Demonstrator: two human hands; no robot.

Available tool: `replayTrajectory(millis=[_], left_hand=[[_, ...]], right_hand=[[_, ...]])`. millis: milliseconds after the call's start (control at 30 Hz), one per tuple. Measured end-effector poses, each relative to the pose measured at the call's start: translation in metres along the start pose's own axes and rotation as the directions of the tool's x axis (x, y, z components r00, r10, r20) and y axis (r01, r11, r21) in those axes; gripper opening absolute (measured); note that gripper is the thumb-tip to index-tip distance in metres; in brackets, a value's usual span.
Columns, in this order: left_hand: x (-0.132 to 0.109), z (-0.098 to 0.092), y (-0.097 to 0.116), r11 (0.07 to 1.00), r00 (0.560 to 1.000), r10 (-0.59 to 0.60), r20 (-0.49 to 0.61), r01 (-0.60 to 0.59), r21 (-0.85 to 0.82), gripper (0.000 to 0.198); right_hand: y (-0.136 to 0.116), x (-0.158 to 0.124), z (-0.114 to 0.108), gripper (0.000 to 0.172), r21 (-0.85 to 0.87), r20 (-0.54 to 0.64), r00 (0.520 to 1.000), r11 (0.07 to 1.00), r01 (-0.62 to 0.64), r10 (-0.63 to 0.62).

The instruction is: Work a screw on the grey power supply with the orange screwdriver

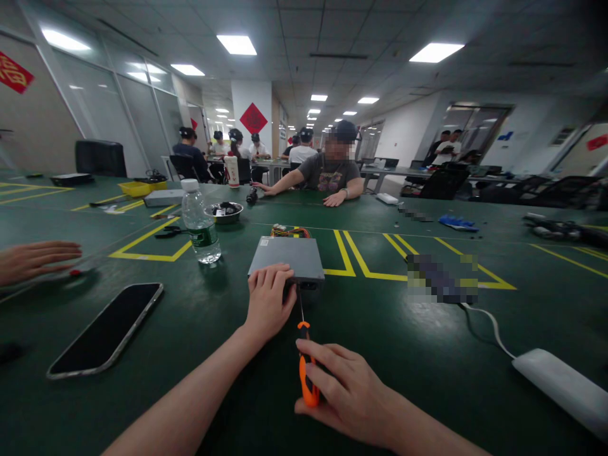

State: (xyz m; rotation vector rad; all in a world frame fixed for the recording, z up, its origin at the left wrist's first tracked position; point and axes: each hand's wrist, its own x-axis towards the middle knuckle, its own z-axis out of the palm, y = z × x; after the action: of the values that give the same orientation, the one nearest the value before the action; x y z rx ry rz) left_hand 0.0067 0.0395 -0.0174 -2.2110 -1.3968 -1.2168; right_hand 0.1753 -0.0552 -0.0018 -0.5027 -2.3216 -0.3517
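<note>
A grey metal computer power supply (286, 253) lies flat on the green table, its bundle of coloured cables (289, 232) at the far side. My left hand (270, 292) grips its near left corner, fingers over the top and thumb at the near face. Between the fingers and thumb of my right hand (344, 386) is an orange and black screwdriver (308, 383). Its shaft points away from me, and the tip reaches the near face of the power supply beside my left thumb. Whether the tip sits in a screw is too small to tell.
A water bottle (202, 231) and a metal bowl (225, 212) stand to the left. Nearer lies a phone (107, 329), with another person's hand (38, 261) beyond it. At right is a white power strip (560, 386) with a cable. A person (332, 168) sits opposite.
</note>
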Motion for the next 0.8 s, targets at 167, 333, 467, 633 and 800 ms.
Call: replayTrajectory(millis=[167,333,467,633,800], left_hand=[[0.0,0.0,-0.001,1.0,1.0,-0.006,0.005,0.006,-0.003,0.019],[0.0,-0.002,0.0,1.0,1.0,-0.004,0.008,0.005,-0.013,0.019],[0.0,-0.002,0.0,1.0,1.0,-0.007,0.002,0.007,-0.018,0.02],[-0.001,-0.002,-0.001,1.0,1.0,-0.002,0.009,0.003,-0.021,0.02],[-0.001,-0.003,-0.001,1.0,1.0,0.003,0.014,-0.002,-0.029,0.022]], right_hand=[[-0.003,0.001,-0.004,0.021,-0.097,0.124,0.991,0.993,0.069,-0.057],[-0.007,0.004,-0.01,0.008,-0.251,0.078,0.99,0.959,0.13,-0.113],[-0.017,0.016,-0.018,0.018,-0.37,0.153,0.984,0.918,0.144,-0.092],[-0.03,0.031,-0.018,0.031,-0.49,0.159,0.985,0.872,0.025,0.061],[-0.038,0.028,-0.01,0.037,-0.581,0.206,0.967,0.814,-0.002,0.15]])
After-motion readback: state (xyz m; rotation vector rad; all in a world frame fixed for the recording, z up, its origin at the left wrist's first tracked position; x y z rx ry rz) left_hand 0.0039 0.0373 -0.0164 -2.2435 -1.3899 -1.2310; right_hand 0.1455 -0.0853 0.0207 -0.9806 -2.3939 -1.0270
